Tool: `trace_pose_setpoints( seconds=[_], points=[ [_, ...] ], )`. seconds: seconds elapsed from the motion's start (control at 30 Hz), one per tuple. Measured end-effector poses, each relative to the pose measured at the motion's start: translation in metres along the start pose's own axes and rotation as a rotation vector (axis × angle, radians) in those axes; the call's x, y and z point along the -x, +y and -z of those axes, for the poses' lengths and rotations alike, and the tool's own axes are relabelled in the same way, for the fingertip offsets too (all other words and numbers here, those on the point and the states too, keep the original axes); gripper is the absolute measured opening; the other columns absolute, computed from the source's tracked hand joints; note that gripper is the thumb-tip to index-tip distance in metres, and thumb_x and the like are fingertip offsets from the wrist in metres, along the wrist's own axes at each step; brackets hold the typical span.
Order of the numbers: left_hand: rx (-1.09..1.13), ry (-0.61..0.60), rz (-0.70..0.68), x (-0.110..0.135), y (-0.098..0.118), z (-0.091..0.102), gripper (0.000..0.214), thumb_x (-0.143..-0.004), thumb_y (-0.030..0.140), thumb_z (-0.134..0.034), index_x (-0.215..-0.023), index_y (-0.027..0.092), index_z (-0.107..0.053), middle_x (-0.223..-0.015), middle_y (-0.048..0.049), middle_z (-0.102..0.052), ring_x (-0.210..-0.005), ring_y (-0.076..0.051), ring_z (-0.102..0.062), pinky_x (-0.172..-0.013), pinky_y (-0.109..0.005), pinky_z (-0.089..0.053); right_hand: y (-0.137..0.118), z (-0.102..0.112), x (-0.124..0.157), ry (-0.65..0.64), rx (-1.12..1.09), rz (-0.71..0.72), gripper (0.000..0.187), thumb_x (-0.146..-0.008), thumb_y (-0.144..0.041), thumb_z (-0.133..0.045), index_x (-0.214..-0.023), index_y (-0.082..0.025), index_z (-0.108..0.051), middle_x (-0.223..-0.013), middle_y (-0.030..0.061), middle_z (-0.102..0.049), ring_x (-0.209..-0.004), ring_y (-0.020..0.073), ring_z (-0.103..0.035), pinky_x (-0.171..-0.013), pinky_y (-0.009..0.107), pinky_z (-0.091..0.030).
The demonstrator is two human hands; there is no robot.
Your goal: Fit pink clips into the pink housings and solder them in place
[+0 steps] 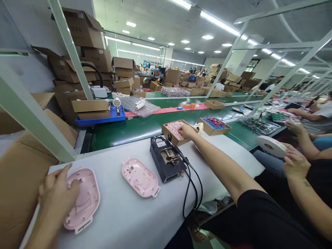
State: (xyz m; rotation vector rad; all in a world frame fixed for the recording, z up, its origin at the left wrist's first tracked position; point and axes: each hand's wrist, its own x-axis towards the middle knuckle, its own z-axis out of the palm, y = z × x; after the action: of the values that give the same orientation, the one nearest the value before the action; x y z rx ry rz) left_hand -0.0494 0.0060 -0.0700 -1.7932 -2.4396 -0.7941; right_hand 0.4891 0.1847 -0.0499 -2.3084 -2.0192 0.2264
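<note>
1. The left hand [58, 195] lies on a pink plastic shell [86, 204], fingers half curled over its upper edge. It touches the shell, but I cannot tell whether it grips it.
2. The right hand [186, 131] reaches forward, fingers dipped into small pink parts [174, 129] in a cardboard tray [171, 139]. I cannot tell whether it has closed on any.
3. Just beyond the right hand's thumb side sits a small white tape roll [199, 128], and past that a second cardboard tray [216, 132] of coloured pieces.
4. Between the hands, a second pink shell [140, 177] and a black soldering station [166, 159] sit on a white-covered bench [124, 221], the station's black cords running down over the edge.
5. Beyond the right hand runs a green conveyor belt [135, 133].
6. Off to the right of the right hand, a co-worker's hand [295, 164] is beside a large white tape roll [271, 146].
</note>
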Motion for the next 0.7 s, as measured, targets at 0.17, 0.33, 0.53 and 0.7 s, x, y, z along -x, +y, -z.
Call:
trace_pose_setpoints(
  seconds=[0.17, 0.33, 0.53, 0.7],
  points=[
    [0.001, -0.271, -0.335, 0.056, 0.087, -0.023, 0.063, -0.097, 0.040, -0.034, -0.149, 0.008, -0.047, -0.148, -0.0196, -0.051, -0.136, -0.036, -0.046, -0.115, -0.050, -0.039, 0.005, -0.007, 0.000, 0.104, 0.006, -0.032, 0.030, -0.100, -0.040, -0.062, -0.113, -0.013, -0.065, -0.113, 0.0091, -0.067, -0.101, 0.0200, -0.066, -0.092, 0.040, -0.057],
    [-0.162, -0.346, -0.305, 0.075, 0.131, -0.048, 0.058, -0.098, 0.031, -0.041, -0.153, 0.012, -0.044, -0.147, -0.0249, -0.048, -0.130, -0.042, -0.049, -0.104, -0.053, -0.043, 0.019, -0.003, 0.004, 0.236, -0.024, 0.000, 0.032, -0.101, -0.040, -0.060, -0.120, -0.015, -0.063, -0.125, 0.0106, -0.063, -0.115, 0.0231, -0.062, -0.101, 0.046, -0.053],
    [0.242, -0.375, -0.228, 0.069, 0.122, -0.059, 0.058, -0.093, 0.019, -0.040, -0.151, 0.017, -0.046, -0.133, -0.0167, -0.055, -0.124, -0.033, -0.054, -0.107, -0.049, -0.044, 0.038, -0.003, 0.005, 0.121, -0.066, 0.047, 0.027, -0.100, -0.039, -0.061, -0.111, -0.015, -0.067, -0.112, 0.0073, -0.069, -0.101, 0.0190, -0.067, -0.094, 0.041, -0.056],
    [0.681, -0.377, -0.099, 0.071, 0.117, -0.060, 0.072, -0.089, 0.022, -0.049, -0.158, 0.020, -0.029, -0.146, -0.0145, -0.050, -0.134, -0.028, -0.052, -0.115, -0.045, -0.040, 0.036, -0.009, 0.001, 0.097, -0.076, 0.051, 0.030, -0.100, -0.042, -0.061, -0.112, -0.016, -0.068, -0.106, 0.0062, -0.071, -0.094, 0.0178, -0.068, -0.092, 0.040, -0.056]
  ],
)
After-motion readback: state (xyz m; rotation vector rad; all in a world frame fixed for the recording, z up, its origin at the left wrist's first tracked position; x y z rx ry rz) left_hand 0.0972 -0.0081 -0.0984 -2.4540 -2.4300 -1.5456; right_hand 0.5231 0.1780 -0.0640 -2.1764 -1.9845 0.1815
